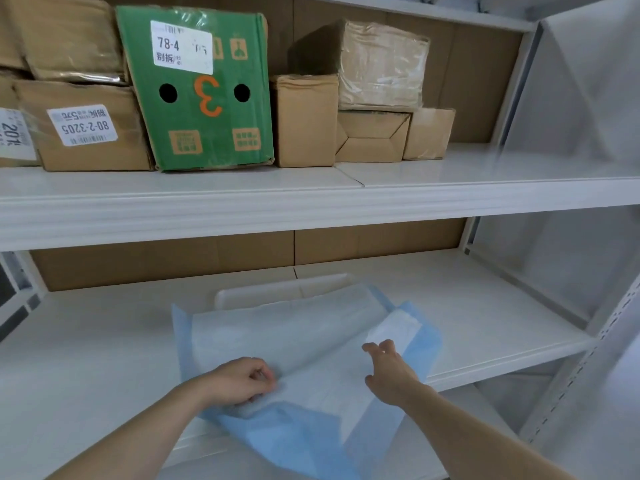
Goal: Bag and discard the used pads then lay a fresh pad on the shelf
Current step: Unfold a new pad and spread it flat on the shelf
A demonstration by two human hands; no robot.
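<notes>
A blue-backed pad (277,337) with a white absorbent face lies partly unfolded on the lower white shelf (485,306), its near blue edge hanging over the shelf front. My left hand (239,381) pinches a fold of the pad near its front left. My right hand (389,368) reaches forward with loosely spread fingers, its fingertips at a folded white flap on the pad's right side. A white tray (277,289) lies under the pad's far edge, mostly covered.
The upper shelf (450,174) carries several cardboard boxes (304,119) and a green carton (204,88) marked 3. A white perforated upright (588,358) stands at the right. Brown cardboard lines the back of the shelving.
</notes>
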